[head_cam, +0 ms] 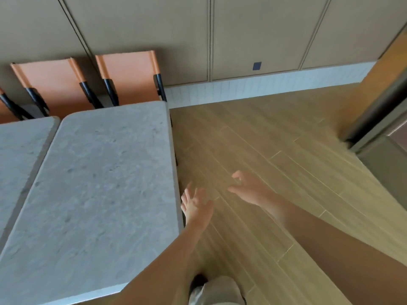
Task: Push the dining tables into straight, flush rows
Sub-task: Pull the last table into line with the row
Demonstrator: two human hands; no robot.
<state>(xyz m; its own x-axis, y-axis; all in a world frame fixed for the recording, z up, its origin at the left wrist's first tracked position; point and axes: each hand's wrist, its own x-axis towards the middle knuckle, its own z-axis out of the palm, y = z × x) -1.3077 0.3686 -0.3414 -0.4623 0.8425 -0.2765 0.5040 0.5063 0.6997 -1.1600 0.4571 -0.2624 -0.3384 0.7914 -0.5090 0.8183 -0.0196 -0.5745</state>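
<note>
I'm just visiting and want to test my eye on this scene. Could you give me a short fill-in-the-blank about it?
1. The chairs behind the grey tables have backs coloured ____.
2. Both hands, the left hand and the right hand, hold ____.
3. The floor is laid in ____ planks.

Missing words: orange; nothing; wood-look

Chairs (123, 78) behind tables (103, 172); hands (196, 205) right of them.

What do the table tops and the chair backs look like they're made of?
The near table top looks like grey stone or concrete, matt, with a pitted, mottled surface and rough edges; it could be an imitation. The chair backs look like smooth orange leather or vinyl wrapped over black frames.
</note>
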